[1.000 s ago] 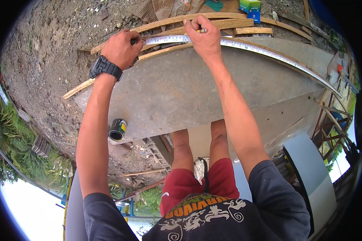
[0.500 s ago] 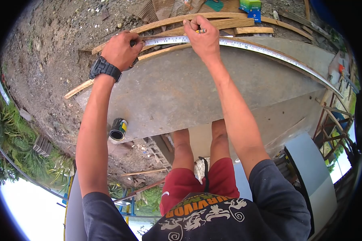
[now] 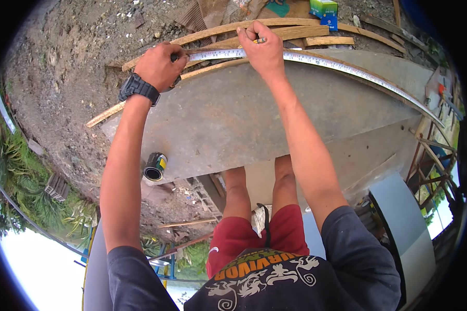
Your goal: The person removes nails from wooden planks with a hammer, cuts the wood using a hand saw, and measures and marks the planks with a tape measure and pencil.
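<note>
The white blade of a tape measure [image 3: 347,68] runs along a wooden strip [image 3: 213,68] on the far side of the grey slab [image 3: 218,114]. My left hand [image 3: 161,65], with a black watch on its wrist, is closed around the tape's dark case, which is mostly hidden under the fingers. Over the blade, to the right, my right hand [image 3: 263,51] pinches a short yellow pencil [image 3: 260,40] between thumb and fingers. Its lower edge rests at the tape and strip.
More wooden strips [image 3: 296,32] lie beyond the tape, near a green and blue box [image 3: 324,13]. An open dark can [image 3: 155,166] stands at the slab's near left edge. Rubble covers the ground at left, and a wooden frame [image 3: 433,160] is at right.
The view has shifted slightly, and my left hand appears a little farther right and lower. Both hands keep their holds.
</note>
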Demonstrator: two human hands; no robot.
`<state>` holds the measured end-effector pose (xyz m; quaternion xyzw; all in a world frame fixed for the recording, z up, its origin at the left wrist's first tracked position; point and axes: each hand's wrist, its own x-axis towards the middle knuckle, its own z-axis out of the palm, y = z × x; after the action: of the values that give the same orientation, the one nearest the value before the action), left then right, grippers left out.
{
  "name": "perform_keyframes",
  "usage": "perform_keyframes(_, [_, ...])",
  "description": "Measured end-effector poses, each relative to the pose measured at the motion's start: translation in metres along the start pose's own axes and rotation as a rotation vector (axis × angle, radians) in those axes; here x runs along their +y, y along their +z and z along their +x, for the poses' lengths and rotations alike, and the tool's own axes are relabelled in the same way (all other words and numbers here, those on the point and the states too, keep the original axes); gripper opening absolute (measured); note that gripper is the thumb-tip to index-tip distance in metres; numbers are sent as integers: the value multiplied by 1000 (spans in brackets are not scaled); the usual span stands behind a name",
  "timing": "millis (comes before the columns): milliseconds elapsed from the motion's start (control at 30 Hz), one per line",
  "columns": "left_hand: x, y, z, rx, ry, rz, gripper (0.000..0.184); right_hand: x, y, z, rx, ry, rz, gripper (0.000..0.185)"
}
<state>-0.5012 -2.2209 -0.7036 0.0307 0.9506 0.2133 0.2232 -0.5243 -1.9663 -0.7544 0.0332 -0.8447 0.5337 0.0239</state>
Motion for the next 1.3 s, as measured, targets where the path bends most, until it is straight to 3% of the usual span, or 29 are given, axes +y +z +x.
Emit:
perform_keyframes(67, [1,-1,-2,44,67,-11,25,-4,-5,3,-76,223,47,32])
perform_keyframes(100, [2,-1,-4,54,69,-7,25,-10,-9,4,-73,214,49,32])
perform_keyframes(167, [6,-8,-11,-88,40,-55,26,-30,-20,2,121,486,484,31])
perform_keyframes(200, [13,-14,-16,-188,23,-106,28,-28,-31,-2,142,345,407,28])
perform_keyframes(267, [12,-9,-34,-267,29,-173,28,-43,-74,-23,138,334,96,28])
perform_keyframes(333, [19,-7,-56,-354,47,-287,26,-42,-119,-48,148,77,-293,25])
perform_keyframes(433, [47,-12,-96,-462,8,-334,24,-57,-206,-88,-274,303,-569,32])
perform_keyframes(467, [56,-13,-108,-446,86,-355,24,-58,-235,-98,-395,380,-656,38])
perform_keyframes(533, [83,-21,-130,-490,113,-310,24,-45,-293,-114,-520,292,-709,48])
perform_keyframes(600, [108,-24,-147,-582,29,-315,27,-39,-339,-110,-698,406,-870,44])
perform_keyframes(667, [129,-27,-161,-563,90,-285,25,-35,-378,-107,-763,315,-942,30])
perform_keyframes(767, [179,-39,-176,-624,37,-334,24,-51,-426,-109,-862,448,-888,25])
perform_keyframes(833, [211,-32,-179,-611,151,-250,26,-66,-453,-122,-882,394,-808,24])
perform_keyframes(1000, [369,-21,-183,-628,198,-194,27,-89,-497,-172,-885,213,-595,26])
perform_keyframes(1100, [464,-6,-194,-619,342,-56,32,-91,-530,-195,-948,64,-487,27])
perform_keyframes(1133, [493,-9,-198,-626,362,-6,32,-89,-568,-196,-920,64,-497,27])
perform_keyframes(1200, [526,-18,-216,-627,367,56,32,-89,-635,-197,-1100,273,-558,28])
perform_keyframes(1267, [540,-28,-223,-620,324,102,26,-45,-706,-196,-1095,270,-600,32])
perform_keyframes(1300, [552,-35,-230,-607,314,112,26,-7,-731,-190,-1199,199,-606,30])
